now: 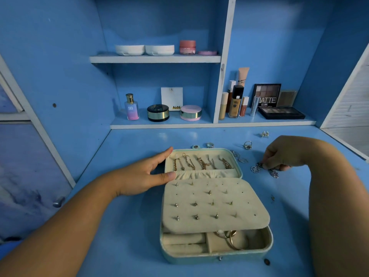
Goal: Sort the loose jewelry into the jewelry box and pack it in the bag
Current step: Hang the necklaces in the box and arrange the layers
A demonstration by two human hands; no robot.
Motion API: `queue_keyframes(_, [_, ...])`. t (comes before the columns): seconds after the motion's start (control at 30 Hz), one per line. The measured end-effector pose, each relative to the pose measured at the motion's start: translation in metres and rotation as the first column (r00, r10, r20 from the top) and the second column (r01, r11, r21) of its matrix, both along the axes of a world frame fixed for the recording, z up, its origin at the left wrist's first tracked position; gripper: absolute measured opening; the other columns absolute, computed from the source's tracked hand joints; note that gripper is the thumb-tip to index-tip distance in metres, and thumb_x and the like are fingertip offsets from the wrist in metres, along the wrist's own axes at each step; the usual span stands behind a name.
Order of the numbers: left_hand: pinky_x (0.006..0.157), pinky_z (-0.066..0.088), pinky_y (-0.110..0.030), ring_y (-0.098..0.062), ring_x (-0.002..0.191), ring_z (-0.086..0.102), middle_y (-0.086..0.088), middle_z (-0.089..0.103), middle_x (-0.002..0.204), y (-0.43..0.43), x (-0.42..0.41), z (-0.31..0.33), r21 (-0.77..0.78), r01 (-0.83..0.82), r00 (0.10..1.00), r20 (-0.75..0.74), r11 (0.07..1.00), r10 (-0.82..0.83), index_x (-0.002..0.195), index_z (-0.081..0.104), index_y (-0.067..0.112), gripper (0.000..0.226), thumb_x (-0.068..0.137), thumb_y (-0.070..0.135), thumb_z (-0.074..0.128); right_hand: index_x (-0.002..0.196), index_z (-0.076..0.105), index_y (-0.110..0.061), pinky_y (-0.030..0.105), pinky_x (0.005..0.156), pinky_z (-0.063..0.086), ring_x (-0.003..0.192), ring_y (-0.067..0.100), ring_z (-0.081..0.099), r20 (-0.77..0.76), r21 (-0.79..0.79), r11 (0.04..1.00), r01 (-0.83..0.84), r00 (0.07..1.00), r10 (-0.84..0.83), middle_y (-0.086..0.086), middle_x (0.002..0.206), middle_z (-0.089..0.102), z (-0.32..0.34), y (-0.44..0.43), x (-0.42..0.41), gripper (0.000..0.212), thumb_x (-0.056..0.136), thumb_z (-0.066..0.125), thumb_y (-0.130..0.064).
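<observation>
A pale green jewelry box (268, 243) lies open on the blue desk, cream lined. Its lid (237, 162) holds several gold chains, and a cream earring panel (213, 204) carries several studs. Gold bangles (229, 236) sit in the bottom tray. My left hand (147, 174) rests against the lid's left edge with straight fingers. My right hand (279, 156) pinches a tangle of silver chains (259, 168) on the desk right of the box. Loose rings (248, 145) and a pair of earrings (265, 134) lie behind it. No bag is in view.
Shelves behind the desk hold cosmetics: a perfume bottle (131, 107), compacts (158, 112), foundation bottles (235, 102) and eyeshadow palettes (281, 112). A small stud (272, 198) and a dark bead (267, 262) lie on the desk (123, 226) right of the box.
</observation>
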State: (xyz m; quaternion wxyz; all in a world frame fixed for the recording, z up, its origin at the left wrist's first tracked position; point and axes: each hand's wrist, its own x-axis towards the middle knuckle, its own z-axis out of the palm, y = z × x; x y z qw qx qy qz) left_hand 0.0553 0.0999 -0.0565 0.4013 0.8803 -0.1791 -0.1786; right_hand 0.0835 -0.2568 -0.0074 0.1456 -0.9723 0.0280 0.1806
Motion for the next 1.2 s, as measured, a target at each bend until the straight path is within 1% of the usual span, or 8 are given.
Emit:
queue_keyframes(0.2, [0.11,0.015,-0.01,0.009,0.141,0.013,0.029,0.015,0.153,0.002,0.002,-0.001,-0.008,-0.003,1.0,-0.004,1.0,0.003,0.153,0.011,0.039,0.091,0.076,0.056,0.056,0.076,0.066,-0.002,0.026,0.064,0.051,0.059,0.017,0.064,0.038,0.15,0.985,0.083,0.995,-0.09,0.004,0.066,0.068,0.001,-0.001,-0.001,0.02,0.087,0.062,-0.019])
queue_keyframes(0.37, [0.11,0.016,-0.01,0.009,0.142,0.016,0.029,0.019,0.153,0.005,0.005,-0.004,-0.012,-0.02,1.0,0.007,1.0,0.02,0.152,0.015,0.043,0.092,0.076,0.07,0.06,0.077,0.067,-0.008,0.032,0.068,0.053,0.065,0.019,0.063,0.344,0.426,0.904,0.037,0.917,-0.2,0.005,0.069,0.071,0.007,-0.001,-0.003,0.015,0.087,0.062,-0.018])
queue_keyframes(0.47, [0.109,0.017,-0.008,0.011,0.141,0.018,0.03,0.022,0.152,0.005,0.005,-0.006,-0.022,-0.031,0.999,0.018,0.999,0.032,0.15,0.018,0.045,0.101,0.066,0.079,0.062,0.084,0.065,-0.008,0.036,0.077,0.053,0.066,0.017,0.058,0.446,0.631,0.767,-0.116,0.863,-0.236,0.007,0.07,0.065,0.01,0.01,-0.004,0.012,0.091,0.06,-0.015])
queue_keyframes(0.57, [0.099,0.02,0.0,0.011,0.138,0.02,0.029,0.025,0.149,0.001,0.002,-0.004,-0.026,-0.034,0.999,0.034,0.999,0.035,0.151,0.019,0.042,0.089,0.074,0.056,0.06,0.084,0.061,-0.013,0.028,0.073,0.05,0.063,0.012,0.053,0.517,0.757,0.603,-0.25,0.794,-0.32,0.0,0.068,0.06,0.015,0.016,-0.004,0.012,0.094,0.055,-0.01])
queue_keyframes(0.7, [0.106,0.021,-0.014,0.006,0.138,0.024,0.026,0.034,0.148,-0.004,0.0,-0.002,-0.056,-0.122,0.987,0.095,0.991,0.127,0.147,0.032,0.043,0.08,0.073,0.058,0.06,0.085,0.056,-0.017,0.019,0.061,0.046,0.059,0.009,0.05,0.554,0.813,0.417,-0.406,0.759,-0.342,-0.007,0.064,0.061,0.021,0.03,-0.007,0.013,0.095,0.052,-0.01])
queue_keyframes(0.9, [0.107,0.033,-0.018,0.005,0.121,0.047,0.021,0.049,0.131,-0.044,0.002,0.013,-0.039,-0.205,0.876,0.438,0.978,0.202,0.134,0.054,0.03,0.053,0.086,0.05,0.065,0.089,0.057,-0.014,0.016,0.062,0.047,0.064,0.003,0.058,0.609,0.714,0.521,-0.468,0.782,-0.133,-0.004,0.069,0.063,0.006,0.07,-0.007,0.008,0.093,0.056,-0.008])
queue_keyframes(1.03, [0.11,0.037,-0.031,-0.004,0.123,0.049,0.017,0.049,0.134,-0.079,0.011,0.029,0.092,-0.123,0.915,0.396,0.988,0.077,0.135,0.053,0.032,0.055,0.085,0.055,0.062,0.087,0.058,-0.022,0.036,0.071,0.049,0.073,0.03,0.058,0.597,0.687,0.565,-0.457,0.798,-0.081,-0.011,0.066,0.064,-0.005,0.073,-0.004,0.007,0.093,0.057,-0.018])
queue_keyframes(1.2, [0.104,0.043,-0.034,-0.004,0.118,0.054,0.021,0.059,0.12,-0.102,0.017,0.015,-0.159,-0.13,0.911,0.37,0.979,0.181,0.108,0.066,0.04,0.024,0.086,0.049,0.065,0.089,0.06,-0.02,0.039,0.08,0.051,0.077,0.017,0.063,0.599,0.685,0.557,-0.469,0.798,-0.064,-0.011,0.068,0.064,-0.007,0.075,-0.005,0.003,0.092,0.059,-0.02])
